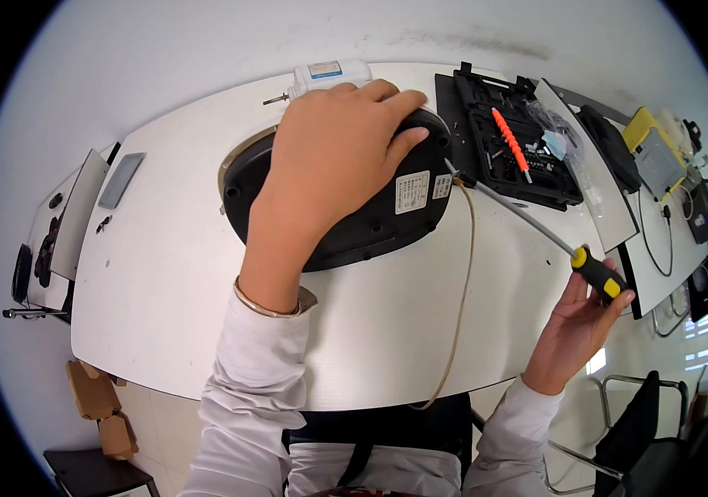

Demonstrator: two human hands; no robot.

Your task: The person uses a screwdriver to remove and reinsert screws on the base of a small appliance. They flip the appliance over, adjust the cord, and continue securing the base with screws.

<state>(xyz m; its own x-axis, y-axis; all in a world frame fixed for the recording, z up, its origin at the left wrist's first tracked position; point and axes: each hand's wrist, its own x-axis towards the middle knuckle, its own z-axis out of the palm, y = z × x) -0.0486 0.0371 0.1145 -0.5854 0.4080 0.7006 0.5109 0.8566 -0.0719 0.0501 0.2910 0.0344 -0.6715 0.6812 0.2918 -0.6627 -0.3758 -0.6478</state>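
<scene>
A black oval appliance base lies underside up on the white table, with white labels, recessed holes and a light-coloured rim. My left hand reaches across it; its fingers curl over the far edge while the thumb presses near the top right. In my right hand is a screwdriver with a black and yellow handle and a long metal shaft. Its shaft slants up and left, and the tip is at the base's right edge, beside a tan cord. Whether the tip touches the base I cannot tell.
Behind the base sits a white motor-like part with a metal shaft. An open black tool case holds bits and an orange flexible rod. A phone lies at left. A chair stands at lower right.
</scene>
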